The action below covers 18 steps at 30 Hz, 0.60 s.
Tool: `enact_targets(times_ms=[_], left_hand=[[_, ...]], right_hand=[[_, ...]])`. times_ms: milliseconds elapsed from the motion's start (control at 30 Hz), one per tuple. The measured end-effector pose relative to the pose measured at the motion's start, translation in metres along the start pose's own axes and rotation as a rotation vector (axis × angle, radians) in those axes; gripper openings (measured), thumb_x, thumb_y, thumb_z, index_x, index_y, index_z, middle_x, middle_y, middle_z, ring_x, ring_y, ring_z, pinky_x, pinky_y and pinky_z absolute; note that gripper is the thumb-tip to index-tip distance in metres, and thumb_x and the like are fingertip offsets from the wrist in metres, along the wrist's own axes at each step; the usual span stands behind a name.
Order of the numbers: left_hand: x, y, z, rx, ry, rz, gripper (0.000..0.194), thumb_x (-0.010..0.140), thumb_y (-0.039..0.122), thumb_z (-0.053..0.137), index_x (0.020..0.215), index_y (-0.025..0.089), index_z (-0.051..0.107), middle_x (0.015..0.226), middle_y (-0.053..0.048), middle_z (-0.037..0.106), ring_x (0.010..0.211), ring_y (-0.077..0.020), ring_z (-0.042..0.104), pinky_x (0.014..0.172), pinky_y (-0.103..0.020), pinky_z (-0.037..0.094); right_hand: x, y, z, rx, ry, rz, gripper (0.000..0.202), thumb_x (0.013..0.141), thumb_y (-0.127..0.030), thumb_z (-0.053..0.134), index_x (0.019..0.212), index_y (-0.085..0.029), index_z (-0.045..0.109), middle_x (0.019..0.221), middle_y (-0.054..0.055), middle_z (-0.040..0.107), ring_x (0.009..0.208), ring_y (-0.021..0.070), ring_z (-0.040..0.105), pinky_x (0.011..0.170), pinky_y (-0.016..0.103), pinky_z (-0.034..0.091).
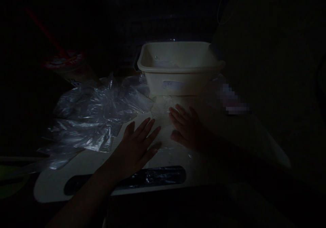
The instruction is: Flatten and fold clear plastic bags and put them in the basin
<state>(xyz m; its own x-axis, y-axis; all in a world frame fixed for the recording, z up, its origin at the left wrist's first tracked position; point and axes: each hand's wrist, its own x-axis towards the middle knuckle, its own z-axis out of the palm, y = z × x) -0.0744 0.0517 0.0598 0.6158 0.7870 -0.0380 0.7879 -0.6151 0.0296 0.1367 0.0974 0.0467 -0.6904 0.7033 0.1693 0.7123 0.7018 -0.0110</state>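
Observation:
My left hand (139,145) is spread out over the white board (94,156), fingers apart and nothing in them. To its right, my right hand (185,126) also lies open, palm down, with its fingers pointing left and away from me. A thin clear plastic sheet or bag (164,119) seems to lie under and between the hands; its edges are hard to make out in the dark. Left of my left hand is a pile of crinkled clear plastic bags (96,109). Beyond both hands stands a cream plastic tub (175,78) with a small label on its front.
A lidded drink cup (73,68) with a red straw stands behind the bags at the left. Along the board's near edge runs a dark slot (165,175), partly covered by plastic. Something green (12,180) shows at the lower left. The surroundings are very dark.

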Motion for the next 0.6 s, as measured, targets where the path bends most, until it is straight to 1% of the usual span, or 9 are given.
enact_targets(times_ms=[233,467,600], left_hand=[[-0.0002,-0.0006,0.0014,-0.016,-0.001,-0.009,0.048,0.084,0.04,0.024,0.128,0.02,0.017,0.137,-0.009,0.012,0.124,-0.023,0.006,0.094,-0.05,0.012],[0.0005,-0.0002,0.0007,-0.022,-0.015,-0.015,0.049,0.084,0.04,0.023,0.128,0.019,0.018,0.137,-0.009,0.01,0.124,-0.0236,0.006,0.095,-0.05,0.011],[-0.0001,-0.0007,0.0009,-0.027,-0.007,-0.014,0.048,0.084,0.04,0.024,0.128,0.02,0.018,0.137,-0.009,0.012,0.124,-0.0237,0.007,0.095,-0.05,0.011]], right_hand=[[0.0,0.004,-0.0012,0.019,-0.024,-0.014,0.054,0.081,-0.041,0.027,0.124,-0.008,0.029,0.133,0.012,0.025,0.122,0.027,0.012,0.092,0.05,0.014],[-0.0007,0.004,-0.0002,0.014,-0.02,-0.018,0.052,0.081,-0.043,0.027,0.123,-0.013,0.032,0.133,0.013,0.024,0.123,0.0284,0.01,0.092,0.05,0.013],[-0.0001,0.003,-0.0004,0.029,-0.028,-0.017,0.05,0.08,-0.044,0.029,0.121,-0.015,0.035,0.133,0.013,0.025,0.122,0.0301,0.01,0.091,0.051,0.014]])
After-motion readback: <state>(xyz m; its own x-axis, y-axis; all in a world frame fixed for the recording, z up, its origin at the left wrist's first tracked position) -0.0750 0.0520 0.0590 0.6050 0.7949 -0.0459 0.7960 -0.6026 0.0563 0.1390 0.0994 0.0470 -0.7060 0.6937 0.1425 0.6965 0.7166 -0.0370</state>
